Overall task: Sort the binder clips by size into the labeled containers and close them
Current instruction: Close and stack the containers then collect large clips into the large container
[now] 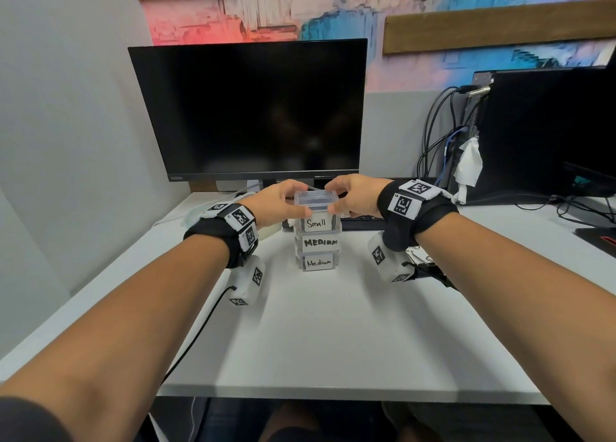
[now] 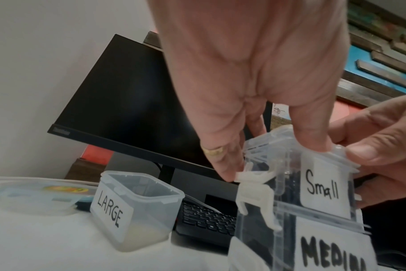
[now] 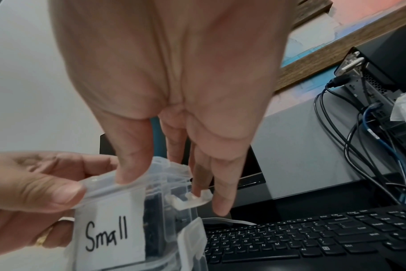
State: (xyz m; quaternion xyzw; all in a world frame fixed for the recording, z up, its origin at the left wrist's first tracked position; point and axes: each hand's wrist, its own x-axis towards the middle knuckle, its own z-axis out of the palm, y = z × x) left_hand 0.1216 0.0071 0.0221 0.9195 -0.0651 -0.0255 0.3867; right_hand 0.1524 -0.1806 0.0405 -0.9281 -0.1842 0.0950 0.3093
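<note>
Nearest the camera, both forearms are reaching out over the white desk (image 1: 333,325), and a few binder clips (image 1: 420,258) are lying on it just beside the right wrist, partly hidden by the wrist camera. Further in, three clear containers are standing stacked in the middle of the desk: two labelled Medium below, and the Small container (image 1: 318,223) on top, dark clips showing through its wall in the wrist views. The left hand (image 1: 278,203) is gripping the lid (image 1: 315,197) of that top box, thumb pressing the front rim and fingers (image 2: 225,165) curling down its left side to the side latch (image 2: 255,176), which is sticking out unfastened. The right hand (image 1: 356,196) is mirroring it, thumb on the front edge, fingers (image 3: 223,194) reaching down past the right-hand latch (image 3: 190,200), also flipped outward. Off to the left, the LARGE container (image 2: 137,207) is sitting open with no lid on. Behind everything, a black keyboard (image 3: 313,236) is lying in front of a dark monitor (image 1: 248,108).
</note>
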